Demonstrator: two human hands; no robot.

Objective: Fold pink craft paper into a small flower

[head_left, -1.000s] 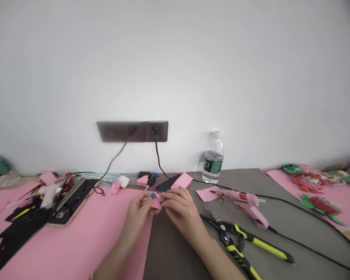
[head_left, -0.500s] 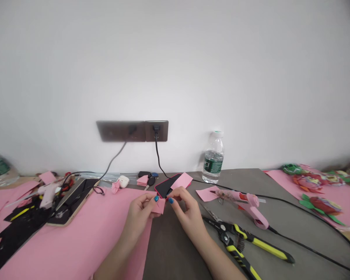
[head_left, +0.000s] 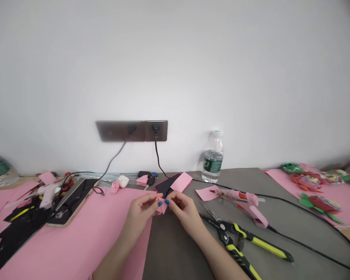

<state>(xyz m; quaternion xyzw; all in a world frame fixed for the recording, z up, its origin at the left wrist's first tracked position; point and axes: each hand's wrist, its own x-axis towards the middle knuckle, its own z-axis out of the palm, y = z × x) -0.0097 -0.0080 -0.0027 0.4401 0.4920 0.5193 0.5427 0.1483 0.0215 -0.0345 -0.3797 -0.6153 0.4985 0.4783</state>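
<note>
A small folded pink paper [head_left: 161, 209] is pinched between both hands, above the right edge of a large pink sheet [head_left: 105, 233]. My left hand [head_left: 142, 208] grips its left side between thumb and fingers. From the right, my right hand [head_left: 182, 208] pinches its upper corner, thumbs nearly meeting. Creases show on the paper's front; part of it is hidden by the fingers. Just behind the hands lies a phone [head_left: 163, 184] with a pink-red edge, a pink paper piece [head_left: 181, 182] resting over its right end.
To the right are yellow-and-black shears [head_left: 224, 227], a pink glue gun [head_left: 251, 202] with a trailing cord, and a water bottle [head_left: 212, 159]. Paper flowers [head_left: 323, 204] lie far right. At left are a tablet-like device [head_left: 72, 202], another glue gun [head_left: 48, 194] and an earbud case [head_left: 123, 181].
My right hand has moved left and now pinches the paper's corner beside my left thumb. The paper has turned and shows more creases.
</note>
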